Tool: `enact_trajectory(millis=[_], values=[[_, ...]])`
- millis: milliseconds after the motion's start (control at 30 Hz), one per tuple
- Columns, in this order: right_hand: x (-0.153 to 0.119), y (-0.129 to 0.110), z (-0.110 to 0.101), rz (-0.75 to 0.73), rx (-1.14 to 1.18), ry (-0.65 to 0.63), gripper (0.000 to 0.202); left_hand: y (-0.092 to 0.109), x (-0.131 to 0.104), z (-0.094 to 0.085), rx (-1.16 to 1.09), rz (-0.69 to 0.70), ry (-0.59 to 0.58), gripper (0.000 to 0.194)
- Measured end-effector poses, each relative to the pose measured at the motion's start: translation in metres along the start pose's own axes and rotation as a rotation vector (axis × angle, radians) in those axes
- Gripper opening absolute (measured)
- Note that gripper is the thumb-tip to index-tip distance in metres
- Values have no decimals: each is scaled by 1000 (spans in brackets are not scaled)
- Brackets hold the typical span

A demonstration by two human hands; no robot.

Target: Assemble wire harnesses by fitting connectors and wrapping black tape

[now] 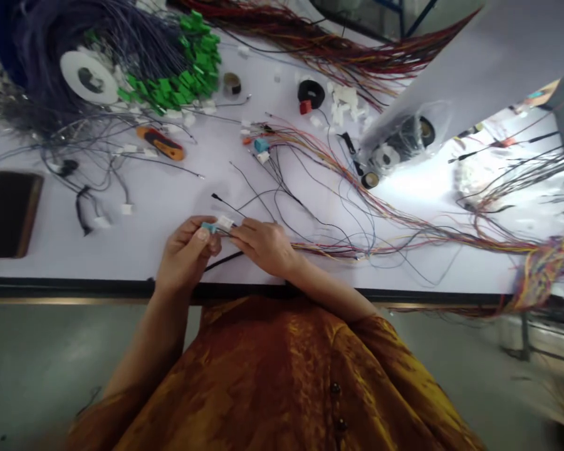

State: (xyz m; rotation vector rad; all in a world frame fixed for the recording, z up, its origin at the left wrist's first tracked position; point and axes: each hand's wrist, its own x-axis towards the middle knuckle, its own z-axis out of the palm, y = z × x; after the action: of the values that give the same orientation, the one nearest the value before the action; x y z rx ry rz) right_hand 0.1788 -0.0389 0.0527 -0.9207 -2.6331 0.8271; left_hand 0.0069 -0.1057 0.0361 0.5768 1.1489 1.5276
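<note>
Near the table's front edge, my left hand [188, 250] pinches a light-blue connector [208, 227] between thumb and fingers. Just beside it, a white connector [225, 221] sits at the end of the wires. My right hand [263, 244] is closed around the wires [224, 231] that run into these connectors. From under the right hand, a bundle of red, yellow and black wires [324, 250] trails off to the right. A second blue connector [261, 145] lies farther back on the table with wires attached.
An orange utility knife [160, 143], a black tape roll [311, 94] and white connector pieces [345, 103] lie on the table. Wires with green connectors [188, 75] are heaped at back left. A dark case [9, 214] rests at left. A white slanted panel [470, 69] stands at right.
</note>
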Motion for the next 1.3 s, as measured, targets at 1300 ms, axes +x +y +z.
enact_trajectory(millis=[1300], values=[[80, -15, -11, 430, 1060, -60, 21, 8, 12, -41, 187, 260, 178, 29]])
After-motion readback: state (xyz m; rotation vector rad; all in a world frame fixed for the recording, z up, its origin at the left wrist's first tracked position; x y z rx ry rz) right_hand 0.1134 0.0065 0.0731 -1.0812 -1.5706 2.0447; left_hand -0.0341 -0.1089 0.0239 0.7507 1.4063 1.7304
